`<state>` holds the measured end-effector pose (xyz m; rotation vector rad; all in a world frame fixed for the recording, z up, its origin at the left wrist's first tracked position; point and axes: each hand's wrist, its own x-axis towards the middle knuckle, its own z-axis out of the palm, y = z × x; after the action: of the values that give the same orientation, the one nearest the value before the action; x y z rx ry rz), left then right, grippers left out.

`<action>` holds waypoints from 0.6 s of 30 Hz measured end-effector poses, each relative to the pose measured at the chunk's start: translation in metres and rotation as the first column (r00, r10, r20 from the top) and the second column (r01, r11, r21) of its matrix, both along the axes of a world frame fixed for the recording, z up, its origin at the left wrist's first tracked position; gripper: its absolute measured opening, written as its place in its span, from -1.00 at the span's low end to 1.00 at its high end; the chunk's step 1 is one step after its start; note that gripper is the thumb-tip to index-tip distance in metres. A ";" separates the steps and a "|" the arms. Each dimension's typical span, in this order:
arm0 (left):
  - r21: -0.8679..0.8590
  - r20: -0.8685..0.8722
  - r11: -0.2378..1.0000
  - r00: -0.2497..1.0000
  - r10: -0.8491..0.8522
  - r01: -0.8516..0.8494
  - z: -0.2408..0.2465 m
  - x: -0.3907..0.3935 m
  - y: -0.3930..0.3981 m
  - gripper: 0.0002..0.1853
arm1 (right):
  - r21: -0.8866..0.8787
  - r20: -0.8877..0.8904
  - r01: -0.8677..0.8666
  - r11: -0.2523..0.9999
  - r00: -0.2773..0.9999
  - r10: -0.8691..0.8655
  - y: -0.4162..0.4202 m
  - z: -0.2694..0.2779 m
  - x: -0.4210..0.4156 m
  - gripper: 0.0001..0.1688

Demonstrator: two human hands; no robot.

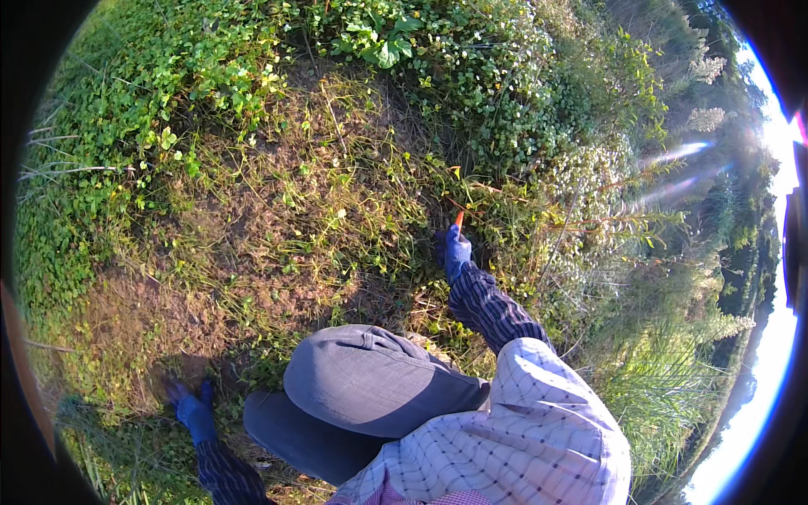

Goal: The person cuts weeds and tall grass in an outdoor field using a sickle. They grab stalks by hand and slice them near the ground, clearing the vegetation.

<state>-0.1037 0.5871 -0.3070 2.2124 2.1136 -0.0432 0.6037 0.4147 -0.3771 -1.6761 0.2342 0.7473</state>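
My right hand, in a blue glove, is closed on the orange handle of a tool, low among weeds right of the middle. The rest of the tool is hidden in the plants. At the lower left, my left hand, also in a blue glove, reaches down to shaded soil and weeds; it is blurred, and whether it holds anything cannot be told. Between the hands and beyond them lies brown soil with sparse, flattened green weeds.
Dense leafy ground cover borders the soil at the top and left. Taller bushes and grasses stand on the right. Dry stalks stick out at the far left. My bent knees are close to the soil.
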 end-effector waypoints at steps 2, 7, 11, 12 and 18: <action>-0.001 0.142 0.998 0.988 0.058 -0.058 0.002 0.001 -0.002 -0.21 | -0.157 0.129 -0.091 0.983 0.985 0.112 -0.077 -0.014 -0.020 -0.43; 0.069 -0.131 0.993 0.988 -0.083 0.093 0.021 0.017 -0.008 -0.20 | -0.712 -0.110 -0.411 0.570 0.866 0.487 -0.314 0.065 -0.073 -0.51; 0.018 -0.119 0.999 0.992 -0.043 0.046 0.033 0.039 -0.008 -0.20 | -0.788 -0.123 -0.362 0.497 0.885 0.450 -0.356 0.107 -0.076 -0.50; 0.082 -0.116 0.991 0.988 -0.098 0.108 0.026 0.033 -0.007 -0.20 | -0.837 -0.045 -0.353 0.418 0.805 0.591 -0.347 0.105 -0.068 -0.48; 0.168 -0.187 0.976 0.977 -0.104 0.136 0.018 0.021 -0.007 -0.17 | -0.795 0.414 -0.275 0.540 0.404 0.816 -0.128 0.111 -0.045 -0.51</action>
<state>-0.0826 0.5796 -0.2892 2.5280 2.1456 -0.0607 0.5589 0.2872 -0.2660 -2.6429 -0.9242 0.3653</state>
